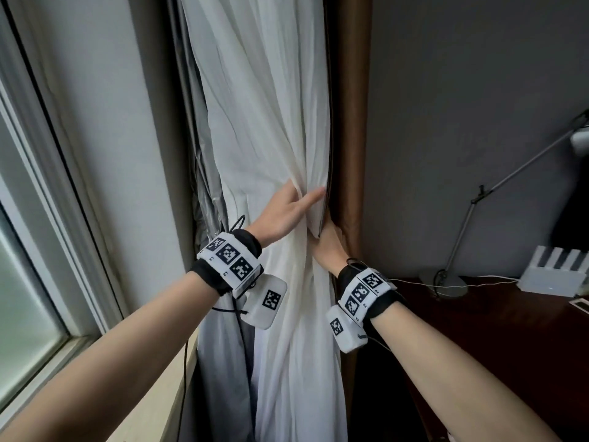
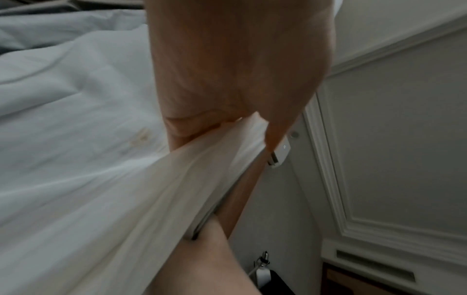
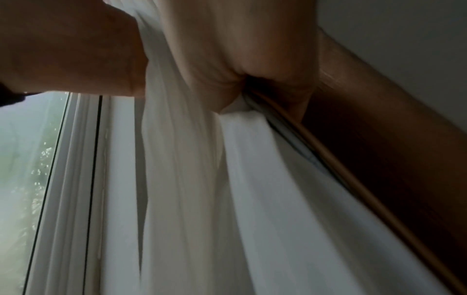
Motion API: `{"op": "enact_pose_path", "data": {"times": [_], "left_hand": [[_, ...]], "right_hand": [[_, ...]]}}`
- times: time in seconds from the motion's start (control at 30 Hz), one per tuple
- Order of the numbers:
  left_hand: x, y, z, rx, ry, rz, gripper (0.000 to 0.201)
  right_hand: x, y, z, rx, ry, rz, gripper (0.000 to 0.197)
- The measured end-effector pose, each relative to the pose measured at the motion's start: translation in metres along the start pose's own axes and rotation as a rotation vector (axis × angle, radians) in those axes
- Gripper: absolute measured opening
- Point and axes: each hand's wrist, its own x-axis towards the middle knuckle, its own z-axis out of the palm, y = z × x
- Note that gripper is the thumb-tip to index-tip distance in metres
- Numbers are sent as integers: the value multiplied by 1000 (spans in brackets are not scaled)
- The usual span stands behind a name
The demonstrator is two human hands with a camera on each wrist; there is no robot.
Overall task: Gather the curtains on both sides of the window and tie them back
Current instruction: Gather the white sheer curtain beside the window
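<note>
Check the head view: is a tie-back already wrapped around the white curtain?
No: the white curtain is bunched only by the left hand and right hand, with no band or cord round it.

The head camera looks forward and down over both forearms at the white curtain beside the window. Each wrist camera sits close under its palm, facing along the fingers. All three views share the gathered curtain fold.

Blk wristbands w/ white marker-tag cam boxes.
</note>
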Motion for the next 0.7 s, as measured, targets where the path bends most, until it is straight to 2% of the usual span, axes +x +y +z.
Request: {"op": "enact_pose_path", "data": {"times": [0.07,0.13,0.23,0.27,0.33,0.4,0.53,0.63,0.7], "left_hand": [[9,-10,-3,116,48,26,37],[16,-18,-6,183,88,21,30],[19,-19,-7,201,98,43,29],[20,-18,-6,188,90,43,31],[18,-12,-1,151,55,13,30],[16,-4,5,52,16,-28,30],[11,3,4,-80,-55,-125,22],[5,2,-7,-62,-176,-96,30],[3,-7,-16,-34,-183,-99,42]], "right_hand": [[0,0,0,113,-88,16,72],[-7,-6,-10,226,-165,30,62],[-15,-14,-26,305,-356,8,53],[-16,-17,-27,308,-386,-16,58],[-16,-24,-22,236,-325,-51,82],[-14,-29,-12,120,-179,-44,90],[-1,-23,-6,23,84,78,62],[5,-16,-16,29,173,154,46],[6,-14,-23,-10,198,153,43]]}}
